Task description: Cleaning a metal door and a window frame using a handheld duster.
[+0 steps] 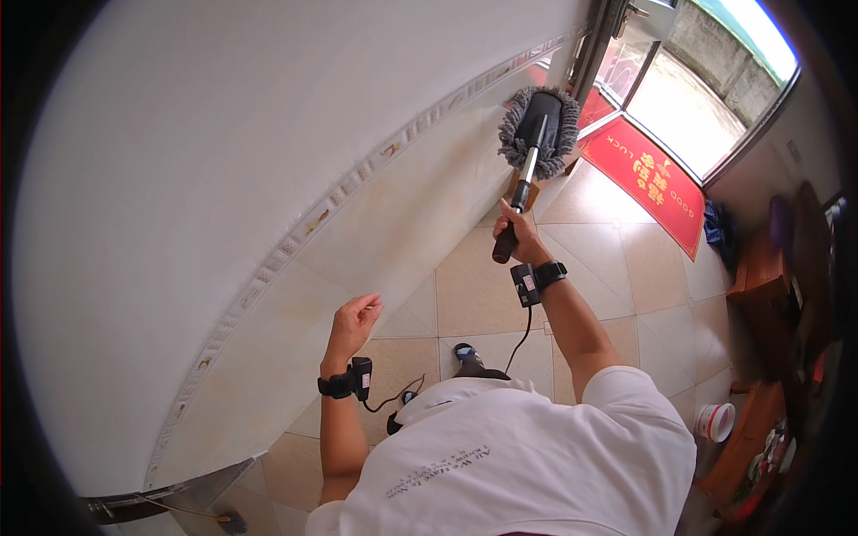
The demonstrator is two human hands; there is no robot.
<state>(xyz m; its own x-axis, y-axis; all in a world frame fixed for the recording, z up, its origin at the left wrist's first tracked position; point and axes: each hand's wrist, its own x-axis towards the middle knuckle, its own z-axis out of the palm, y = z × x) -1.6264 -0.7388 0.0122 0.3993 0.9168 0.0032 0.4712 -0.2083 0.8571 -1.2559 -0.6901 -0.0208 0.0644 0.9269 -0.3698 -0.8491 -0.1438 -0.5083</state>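
My right hand [519, 234] grips the black handle [506, 244] of a telescopic duster. Its head [539, 130] is an oval black plate fringed with grey chenille strands. It is up against or very near the wall by the doorway; whether it touches cannot be told. My left hand [355, 321] holds nothing, its fingers loosely bent, in front of the lower wall tiles [375, 234]. A patterned border strip [322, 218] runs above those tiles, under the white wall [201, 134]. Each wrist wears a black strap with a small cabled box.
A red doormat [647, 177] lies at the open glass door [630, 67]. At right stand wooden furniture [761, 268] and a white bucket [716, 422]. Dark blue cloth [719, 228] lies beside the mat. A brush [231, 522] is at lower left, on the tiled floor [482, 301].
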